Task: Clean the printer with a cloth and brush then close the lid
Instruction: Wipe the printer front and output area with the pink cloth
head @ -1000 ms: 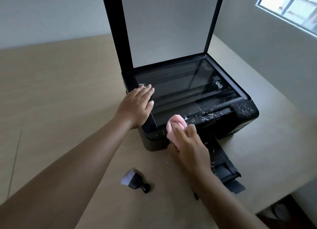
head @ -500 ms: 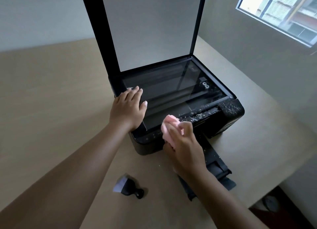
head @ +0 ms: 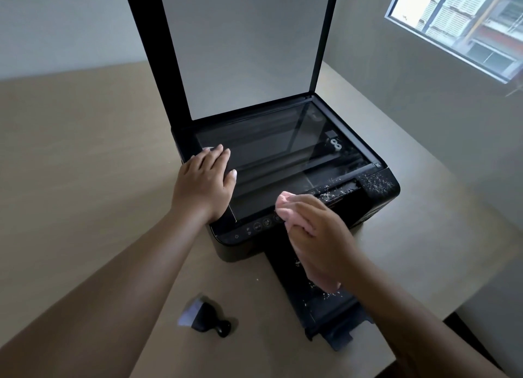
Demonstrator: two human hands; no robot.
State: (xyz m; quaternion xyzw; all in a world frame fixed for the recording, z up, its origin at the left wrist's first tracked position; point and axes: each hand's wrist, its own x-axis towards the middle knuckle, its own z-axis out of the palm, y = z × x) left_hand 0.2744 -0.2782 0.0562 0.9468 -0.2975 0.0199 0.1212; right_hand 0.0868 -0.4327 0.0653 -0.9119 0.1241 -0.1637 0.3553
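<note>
A black printer point(head: 379, 205) stands on the table with its lid point(head: 243, 46) raised upright and the scanner glass point(head: 277, 157) exposed. My left hand point(head: 205, 184) lies flat on the printer's left front corner, fingers apart. My right hand point(head: 317, 236) grips a bunched pink cloth point(head: 284, 205) at the front edge of the glass, above the control buttons. Light crumbs dot the printer's front right corner point(head: 377, 184). A small black brush point(head: 205, 317) with pale bristles lies on the table in front of the printer.
The printer's black output tray point(head: 336, 318) sticks out toward me, with crumbs on it, partly under my right forearm. The beige table point(head: 85, 179) ends near the right, with a drop at the lower right. A window point(head: 464, 24) is in the right wall.
My right hand with the cloth has shifted slightly right along the printer's front edge. My left hand has stayed on the left corner. The camera view has tilted and moved.
</note>
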